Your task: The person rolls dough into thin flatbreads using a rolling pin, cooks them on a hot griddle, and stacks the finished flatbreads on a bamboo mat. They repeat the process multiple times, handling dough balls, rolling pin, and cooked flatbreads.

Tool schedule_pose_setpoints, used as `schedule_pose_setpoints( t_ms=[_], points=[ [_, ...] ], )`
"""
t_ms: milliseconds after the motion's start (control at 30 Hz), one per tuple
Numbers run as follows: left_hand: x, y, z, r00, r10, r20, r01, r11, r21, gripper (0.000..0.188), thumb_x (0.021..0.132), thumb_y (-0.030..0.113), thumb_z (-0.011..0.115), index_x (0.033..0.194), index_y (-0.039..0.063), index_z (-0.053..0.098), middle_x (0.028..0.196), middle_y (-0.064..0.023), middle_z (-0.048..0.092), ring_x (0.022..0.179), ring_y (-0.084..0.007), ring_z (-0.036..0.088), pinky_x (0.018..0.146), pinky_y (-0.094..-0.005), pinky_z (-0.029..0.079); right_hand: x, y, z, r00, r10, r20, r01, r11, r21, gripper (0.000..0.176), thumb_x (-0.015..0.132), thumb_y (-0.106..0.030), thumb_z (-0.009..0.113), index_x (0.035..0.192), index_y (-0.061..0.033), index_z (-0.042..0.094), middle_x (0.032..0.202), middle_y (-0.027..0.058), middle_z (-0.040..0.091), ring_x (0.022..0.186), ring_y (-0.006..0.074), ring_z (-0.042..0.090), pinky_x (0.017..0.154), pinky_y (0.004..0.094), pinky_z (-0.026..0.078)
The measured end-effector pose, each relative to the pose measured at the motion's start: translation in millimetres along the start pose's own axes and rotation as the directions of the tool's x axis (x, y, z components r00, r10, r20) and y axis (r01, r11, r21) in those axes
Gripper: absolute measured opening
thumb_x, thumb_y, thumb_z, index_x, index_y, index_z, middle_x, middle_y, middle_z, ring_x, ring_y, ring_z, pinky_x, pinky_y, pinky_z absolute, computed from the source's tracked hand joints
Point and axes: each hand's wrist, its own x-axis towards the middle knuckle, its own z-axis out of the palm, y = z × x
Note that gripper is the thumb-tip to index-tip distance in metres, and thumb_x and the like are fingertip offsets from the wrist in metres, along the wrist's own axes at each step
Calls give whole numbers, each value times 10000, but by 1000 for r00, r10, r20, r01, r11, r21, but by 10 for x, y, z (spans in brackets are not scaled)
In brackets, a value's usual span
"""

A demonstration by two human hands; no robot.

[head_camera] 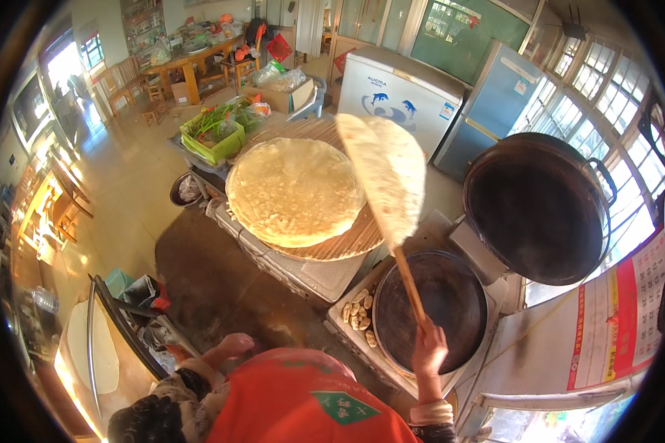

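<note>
My right hand (pixel 429 346) grips a long wooden stick (pixel 409 282) above a round black griddle (pixel 432 310). A thin flatbread (pixel 393 171) hangs folded over the stick's far part, slightly blurred. To its left, a stack of round flatbreads (pixel 296 188) lies on a round slatted mat (pixel 360 235). The griddle's visible surface holds no bread. My left hand (pixel 235 344) is low by my red apron (pixel 305 393), apart from the stack; its fingers are too unclear to read. A pale round dough sheet (pixel 97 346) lies on a board (pixel 127 371) at lower left.
Several small brown lumps of food (pixel 357 313) sit on the stove's edge beside the griddle. A large dark wok (pixel 535 213) stands tilted at right. Beyond are a green vegetable crate (pixel 216 141), a white chest freezer (pixel 393 83) and a blue refrigerator (pixel 485 105).
</note>
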Motion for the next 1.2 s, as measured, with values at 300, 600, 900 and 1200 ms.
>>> schedule_pose_setpoints(
  t_ms=[300,600,900,1200],
  points=[
    [-370,-1511,-1131,970,223,96,-224,666,712,256,900,321,608,884,100,735,922,-151,726,902,-379,701,773,-478,562,-442,-1283,1086,992,-38,122,43,998,-39,657,737,52,607,1345,-185,680,1202,110,598,1077,354,559,965,458,498],
    [-1467,-1767,-2182,773,-289,-565,358,934,13,342,932,367,642,1109,84,717,1044,-177,748,1003,-383,710,853,-470,562,457,-2534,1992,618,169,768,-783,41,621,287,1011,-228,647,1230,-47,607,1048,78,682,923,221,662,829,417,583],
    [-2402,-1498,-1740,284,-534,-796,-34,824,-565,388,990,281,678,1249,-9,669,1119,-188,741,1016,-270,727,904,-375,563,446,-4703,3396,-8,-419,908,-987,150,61,325,1041,-284,608,1281,-65,605,1122,129,710,1036,272,692,876,432,585],
    [-2951,-2302,-1308,-279,-923,-264,-615,383,-689,380,1020,251,612,1259,-43,598,1004,-122,683,818,-193,677,687,-318,547,-439,-7150,4305,-469,-543,697,-565,791,236,289,1027,-276,643,1202,-46,660,1020,86,732,895,159,717,778,308,604]
  ],
)
